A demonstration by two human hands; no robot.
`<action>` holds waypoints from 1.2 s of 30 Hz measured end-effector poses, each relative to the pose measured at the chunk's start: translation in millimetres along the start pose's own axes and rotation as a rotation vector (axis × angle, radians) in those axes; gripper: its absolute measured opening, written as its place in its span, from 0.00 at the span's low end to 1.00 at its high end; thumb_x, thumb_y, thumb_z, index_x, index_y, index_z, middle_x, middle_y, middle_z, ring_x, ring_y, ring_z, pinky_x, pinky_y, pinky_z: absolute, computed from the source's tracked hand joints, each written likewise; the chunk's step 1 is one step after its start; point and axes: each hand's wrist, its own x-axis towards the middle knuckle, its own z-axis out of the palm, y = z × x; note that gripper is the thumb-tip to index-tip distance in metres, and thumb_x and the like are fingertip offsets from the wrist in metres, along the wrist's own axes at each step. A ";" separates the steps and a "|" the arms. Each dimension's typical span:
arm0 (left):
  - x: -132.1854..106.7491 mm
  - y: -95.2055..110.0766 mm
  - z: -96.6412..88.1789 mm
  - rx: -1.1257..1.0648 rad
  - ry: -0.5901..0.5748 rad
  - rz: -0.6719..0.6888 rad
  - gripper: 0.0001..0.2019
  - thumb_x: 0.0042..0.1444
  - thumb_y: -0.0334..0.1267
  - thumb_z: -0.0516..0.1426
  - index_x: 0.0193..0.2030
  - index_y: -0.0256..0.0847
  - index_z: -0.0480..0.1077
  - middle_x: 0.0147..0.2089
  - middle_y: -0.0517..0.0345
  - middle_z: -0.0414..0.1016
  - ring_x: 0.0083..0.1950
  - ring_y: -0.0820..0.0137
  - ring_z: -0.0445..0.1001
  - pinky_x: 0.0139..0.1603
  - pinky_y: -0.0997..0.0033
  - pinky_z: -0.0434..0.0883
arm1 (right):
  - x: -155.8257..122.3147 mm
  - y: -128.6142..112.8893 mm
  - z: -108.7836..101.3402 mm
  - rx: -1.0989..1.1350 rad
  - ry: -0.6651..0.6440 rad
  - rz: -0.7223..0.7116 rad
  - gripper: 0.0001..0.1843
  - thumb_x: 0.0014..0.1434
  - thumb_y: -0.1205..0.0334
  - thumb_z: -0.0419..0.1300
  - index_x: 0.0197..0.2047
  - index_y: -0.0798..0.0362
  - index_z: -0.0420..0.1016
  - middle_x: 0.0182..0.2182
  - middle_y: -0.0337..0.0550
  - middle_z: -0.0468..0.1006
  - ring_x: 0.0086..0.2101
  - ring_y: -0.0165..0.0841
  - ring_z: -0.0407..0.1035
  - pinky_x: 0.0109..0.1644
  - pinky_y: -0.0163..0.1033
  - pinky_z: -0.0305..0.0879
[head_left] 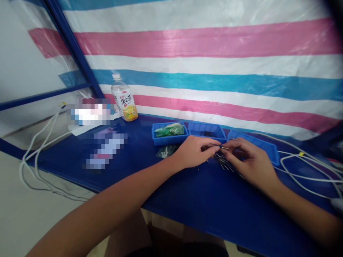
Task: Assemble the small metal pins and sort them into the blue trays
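My left hand (195,152) is closed, thumb and fingers pinched together. A small, thin metal piece (224,147) spans the gap between its fingertips and those of my right hand (249,159), which is also closed in a pinch. The piece is too small for me to tell its exact kind. Below the fingertips, several thin metal rods (224,163) lie in a loose pile on the blue table (171,192), partly covered by my right hand. Just behind my hands stands a blue bin (222,132) with small dark parts (207,134) in it.
A blue bin (158,141) at left holds a green plastic bag (171,130). Another blue bin (268,148) sits behind my right hand. A dark bag (164,151) lies left of my left hand. A drink bottle (124,100) stands further left; white cables (300,175) run along the right.
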 end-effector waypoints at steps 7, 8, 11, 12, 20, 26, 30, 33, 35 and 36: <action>2.4 -2.6 3.6 -0.115 0.076 0.004 0.13 0.64 0.34 0.64 0.55 0.38 0.84 0.51 0.48 0.88 0.51 0.62 0.88 0.54 0.63 0.83 | 1.0 3.7 1.4 -0.017 -0.029 -0.067 0.10 0.67 0.52 0.70 0.47 0.46 0.82 0.36 0.42 0.78 0.32 0.36 0.73 0.33 0.43 0.72; 2.8 -3.5 3.9 -0.122 0.090 0.005 0.13 0.64 0.33 0.64 0.53 0.38 0.84 0.51 0.48 0.88 0.52 0.62 0.87 0.56 0.62 0.83 | 1.0 4.7 1.5 -0.025 -0.046 -0.080 0.11 0.66 0.52 0.70 0.48 0.45 0.82 0.36 0.42 0.79 0.32 0.36 0.73 0.34 0.44 0.72; 4.4 -8.0 3.7 -0.143 0.102 0.005 0.09 0.63 0.31 0.64 0.48 0.38 0.84 0.47 0.49 0.89 0.49 0.64 0.88 0.56 0.60 0.83 | 1.0 6.0 1.8 -0.011 -0.101 -0.084 0.12 0.68 0.52 0.69 0.52 0.45 0.82 0.38 0.44 0.80 0.35 0.38 0.76 0.37 0.45 0.74; 5.0 -9.8 3.4 -0.165 0.101 0.005 0.07 0.62 0.32 0.65 0.46 0.38 0.83 0.45 0.49 0.88 0.47 0.65 0.88 0.56 0.61 0.83 | 1.0 5.8 2.0 -0.004 -0.110 -0.079 0.12 0.68 0.52 0.69 0.52 0.45 0.82 0.39 0.44 0.80 0.35 0.38 0.76 0.37 0.45 0.75; 5.4 -11.2 -1.4 -0.125 0.110 -0.030 0.08 0.57 0.33 0.68 0.40 0.38 0.75 0.42 0.51 0.86 0.44 0.66 0.86 0.46 0.67 0.80 | -0.3 2.1 3.1 0.077 -0.053 0.028 0.16 0.68 0.48 0.69 0.54 0.46 0.80 0.38 0.44 0.82 0.36 0.39 0.78 0.38 0.43 0.76; 5.1 -6.8 -2.5 -0.131 0.097 0.002 0.06 0.59 0.35 0.68 0.42 0.39 0.77 0.43 0.52 0.86 0.46 0.66 0.85 0.53 0.63 0.81 | 2.4 -0.9 -0.7 -0.058 -0.122 -0.008 0.12 0.71 0.48 0.64 0.45 0.45 0.84 0.40 0.45 0.84 0.40 0.40 0.78 0.43 0.45 0.73; 6.2 -5.9 -1.7 -0.133 0.093 0.061 0.06 0.61 0.33 0.67 0.44 0.38 0.78 0.45 0.51 0.86 0.47 0.67 0.85 0.56 0.63 0.81 | 1.9 -2.3 -1.1 -0.093 -0.146 0.022 0.13 0.72 0.48 0.63 0.46 0.46 0.85 0.40 0.45 0.85 0.39 0.41 0.78 0.41 0.45 0.71; 6.1 -6.7 -0.8 -0.150 0.084 0.095 0.09 0.62 0.31 0.66 0.49 0.38 0.78 0.47 0.49 0.86 0.48 0.66 0.85 0.58 0.60 0.82 | 0.5 -1.5 -0.7 -0.097 -0.188 0.019 0.14 0.73 0.48 0.62 0.48 0.45 0.86 0.39 0.44 0.85 0.38 0.41 0.78 0.40 0.45 0.71; 5.7 -8.2 -0.1 -0.191 0.072 0.098 0.15 0.62 0.30 0.66 0.55 0.38 0.76 0.51 0.46 0.86 0.50 0.65 0.86 0.59 0.59 0.82 | -0.1 -0.3 0.2 -0.079 -0.220 0.026 0.15 0.73 0.47 0.61 0.48 0.45 0.86 0.38 0.43 0.85 0.36 0.40 0.77 0.39 0.45 0.70; 5.6 -9.3 0.2 -0.214 0.069 0.095 0.19 0.62 0.30 0.66 0.59 0.38 0.75 0.53 0.44 0.86 0.51 0.64 0.86 0.59 0.58 0.82 | -0.1 0.4 0.7 -0.060 -0.230 0.037 0.15 0.73 0.47 0.62 0.48 0.45 0.86 0.37 0.43 0.85 0.36 0.39 0.76 0.39 0.44 0.70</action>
